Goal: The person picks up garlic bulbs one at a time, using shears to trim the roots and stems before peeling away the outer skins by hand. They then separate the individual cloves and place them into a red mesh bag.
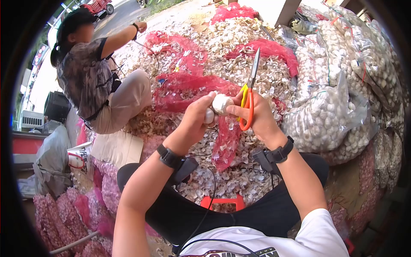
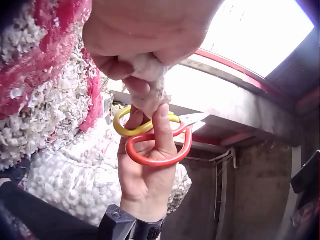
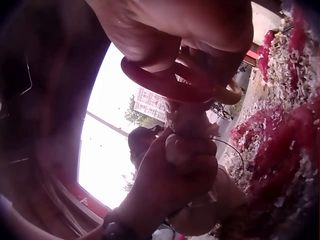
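In the head view, a garlic bulb point(image 1: 222, 104) is held above the husk pile point(image 1: 199, 186), pinched by closed fingers of the left hand point(image 1: 195, 115) and right hand point(image 1: 263, 122); scissors point(image 1: 252, 103) are also carried in the right. In the left wrist view, lightness, firmness and slippery, flaking skin are suggested. In the right wrist view, detail is shadowed; the rounded sides are best gripped.

No text can be read with certainty. Lettering on the white shirt point(image 1: 237, 235) is cut off by the lower edge; dark characters on the white-and-red package point(image 1: 77, 156) are too small to decipher.
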Action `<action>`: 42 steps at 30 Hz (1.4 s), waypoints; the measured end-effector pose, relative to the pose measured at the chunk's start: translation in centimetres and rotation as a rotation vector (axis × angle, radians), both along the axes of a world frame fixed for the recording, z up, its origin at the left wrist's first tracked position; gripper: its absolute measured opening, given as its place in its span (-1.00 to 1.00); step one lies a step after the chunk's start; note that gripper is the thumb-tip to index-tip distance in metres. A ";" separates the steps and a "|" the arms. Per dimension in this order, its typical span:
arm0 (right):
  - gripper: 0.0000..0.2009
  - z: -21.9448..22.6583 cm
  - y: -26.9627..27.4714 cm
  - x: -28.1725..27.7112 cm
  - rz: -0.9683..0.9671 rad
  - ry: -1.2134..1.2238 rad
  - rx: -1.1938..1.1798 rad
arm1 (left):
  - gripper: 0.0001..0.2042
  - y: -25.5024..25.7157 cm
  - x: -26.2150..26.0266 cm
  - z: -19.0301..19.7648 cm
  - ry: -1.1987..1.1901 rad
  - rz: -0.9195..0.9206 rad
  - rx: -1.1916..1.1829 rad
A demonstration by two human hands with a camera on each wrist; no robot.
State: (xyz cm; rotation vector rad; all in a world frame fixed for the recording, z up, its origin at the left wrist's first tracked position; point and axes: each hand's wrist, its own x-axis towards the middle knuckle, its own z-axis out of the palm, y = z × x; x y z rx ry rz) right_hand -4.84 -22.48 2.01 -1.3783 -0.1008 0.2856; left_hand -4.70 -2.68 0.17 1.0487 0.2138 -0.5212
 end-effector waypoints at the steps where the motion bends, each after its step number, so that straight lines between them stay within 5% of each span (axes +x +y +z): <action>1: -0.72 0.3 -0.1 0.1 -0.006 -0.002 0.001 | -0.70 -0.2 0.2 1.0 0.002 -0.004 -0.063; 3: -0.72 1.0 -0.2 0.1 -0.007 0.093 0.108 | -0.68 -0.4 0.1 1.4 0.006 -0.008 -0.126; 5: -0.74 0.7 -0.1 -0.1 -0.016 0.117 0.136 | -0.63 -0.6 -0.3 1.2 -0.222 -0.080 0.062; 10: -0.75 -0.9 -0.1 -0.4 -0.015 0.289 0.447 | -0.62 0.1 -0.1 0.7 -0.226 -0.120 0.139; 16: -0.75 0.2 0.2 -0.7 0.010 0.322 0.415 | -0.61 0.8 0.7 0.2 -0.451 -0.179 0.383; 18: -0.76 0.0 0.2 -0.7 0.015 0.329 0.416 | -0.60 0.9 0.7 0.5 -0.649 -0.201 0.679; 32: -0.76 -0.4 -0.9 0.5 0.052 0.376 0.490 | -0.62 1.5 0.7 2.1 -0.366 -0.304 0.283; 35: -0.74 1.5 -0.7 0.7 0.037 0.371 0.423 | -0.61 1.3 0.7 2.3 -0.299 -0.275 0.199; 38: -0.73 2.3 -0.7 0.3 0.109 0.216 0.087 | -0.61 0.9 0.7 1.9 -0.290 -0.288 0.166; 42: -0.65 2.4 0.1 -0.4 0.091 0.168 0.094 | -0.60 0.6 0.7 1.6 -0.199 -0.325 0.292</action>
